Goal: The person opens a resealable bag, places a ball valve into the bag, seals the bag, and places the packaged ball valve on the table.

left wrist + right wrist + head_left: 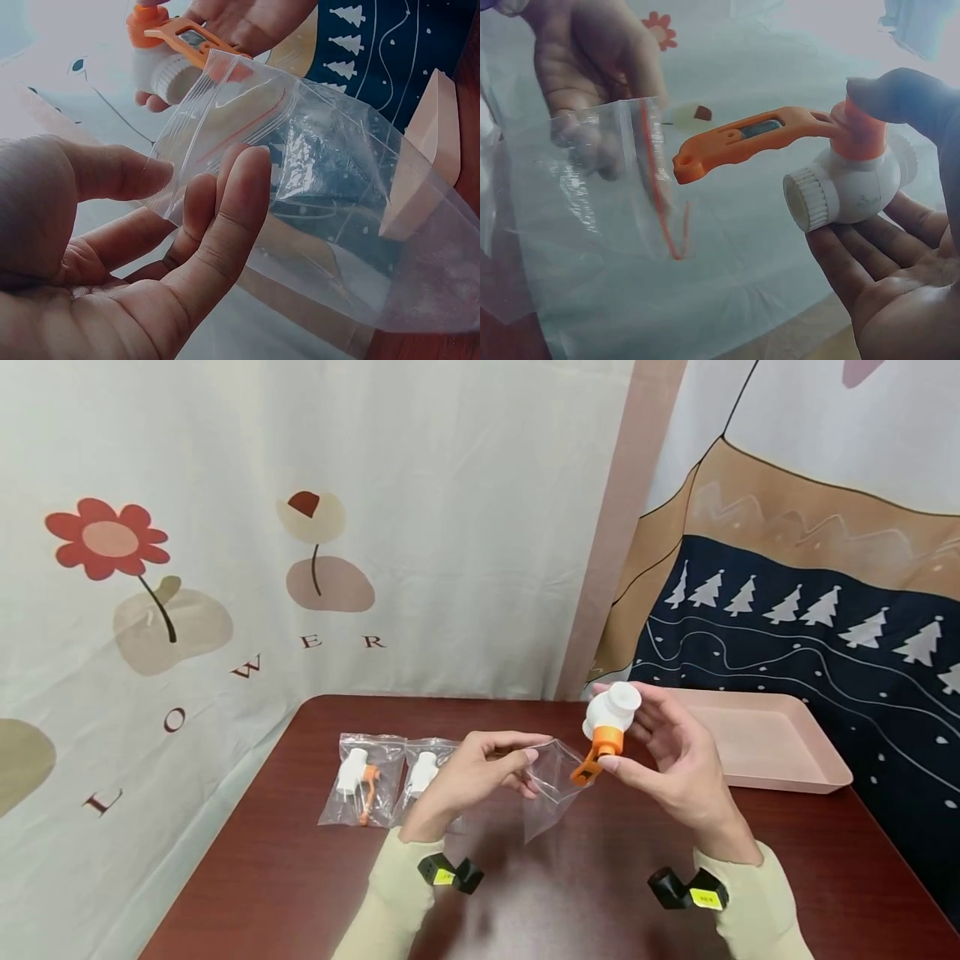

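Observation:
A white plastic ball valve (606, 710) with an orange lever handle (757, 135) is held up by my right hand (684, 768). The thumb presses on the orange cap, while the fingers support the white body from the other side. Beside it, my left hand (480, 777) pinches a clear zip bag (546, 793) near its zip edge, between thumb and fingers. In the left wrist view the bag (337, 165) hangs away from the fingers, and no valve shows inside. The handle's tip is close to the bag's top edge; whether they touch I cannot tell.
Two bagged valves lie on the dark red table (255, 868) at the left: one bagged valve (360, 781) in full sight, another bagged valve (422, 772) partly behind my left hand. A pink tray (817, 768) stands at the right, and a printed curtain (450, 527) hangs behind.

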Available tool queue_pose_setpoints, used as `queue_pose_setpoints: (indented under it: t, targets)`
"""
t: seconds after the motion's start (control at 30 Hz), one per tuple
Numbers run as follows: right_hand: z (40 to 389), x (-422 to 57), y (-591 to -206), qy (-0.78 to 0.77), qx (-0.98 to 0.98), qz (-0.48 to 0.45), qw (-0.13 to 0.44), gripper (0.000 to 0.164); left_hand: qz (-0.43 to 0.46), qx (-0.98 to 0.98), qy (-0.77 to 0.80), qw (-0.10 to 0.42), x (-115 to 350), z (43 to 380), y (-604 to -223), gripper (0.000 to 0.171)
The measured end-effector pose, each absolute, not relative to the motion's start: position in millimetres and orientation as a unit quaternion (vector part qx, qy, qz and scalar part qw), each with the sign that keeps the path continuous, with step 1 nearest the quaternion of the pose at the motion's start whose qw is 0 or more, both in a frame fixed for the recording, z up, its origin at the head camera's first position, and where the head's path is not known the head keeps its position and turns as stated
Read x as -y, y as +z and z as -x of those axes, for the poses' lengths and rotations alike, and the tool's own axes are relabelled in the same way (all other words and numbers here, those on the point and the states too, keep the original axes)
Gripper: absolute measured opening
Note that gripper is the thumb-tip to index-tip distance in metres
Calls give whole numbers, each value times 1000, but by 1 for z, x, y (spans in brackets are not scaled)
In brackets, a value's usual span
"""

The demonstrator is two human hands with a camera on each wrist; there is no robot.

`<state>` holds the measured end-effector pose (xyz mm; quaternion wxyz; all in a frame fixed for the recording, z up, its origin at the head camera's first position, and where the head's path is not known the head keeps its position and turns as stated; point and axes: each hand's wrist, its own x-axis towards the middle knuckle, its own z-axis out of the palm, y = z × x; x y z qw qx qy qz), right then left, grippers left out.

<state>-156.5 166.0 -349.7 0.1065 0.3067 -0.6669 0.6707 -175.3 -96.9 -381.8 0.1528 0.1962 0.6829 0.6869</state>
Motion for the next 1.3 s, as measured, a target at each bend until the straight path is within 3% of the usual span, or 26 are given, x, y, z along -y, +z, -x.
queue_pose_setpoints:
  t: [0.47, 1.3]
  targets:
    - [161, -151, -359, 650, 625, -416, 120, 79, -199, -689, 680, 151, 93, 172, -378, 36]
    - [166, -145, -369, 576, 676, -445, 114, 79, -192, -685, 690, 132, 92, 169, -375, 34]
